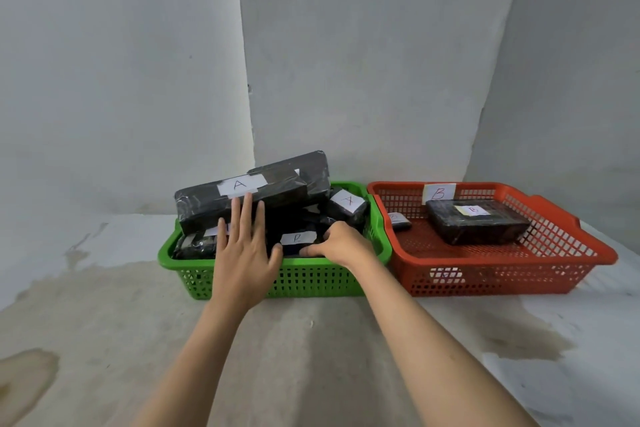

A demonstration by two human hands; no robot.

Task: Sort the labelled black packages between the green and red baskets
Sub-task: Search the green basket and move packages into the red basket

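Left hand [244, 250] lay flat, fingers straight, bracing the long A package [242, 199] while the right hand [341, 243] gripped the B-labelled package [298, 238] in the green basket [311, 279], likely bound for the red basket [502, 274].

I see soft, even, diffuse light and only faint shadows. My wide lens bows the edges. Focus is slightly soft throughout.

Left hand [242, 250] flat on long A package [242, 199]; right hand [337, 243] grips B-labelled package [298, 241] in green basket [311, 279].
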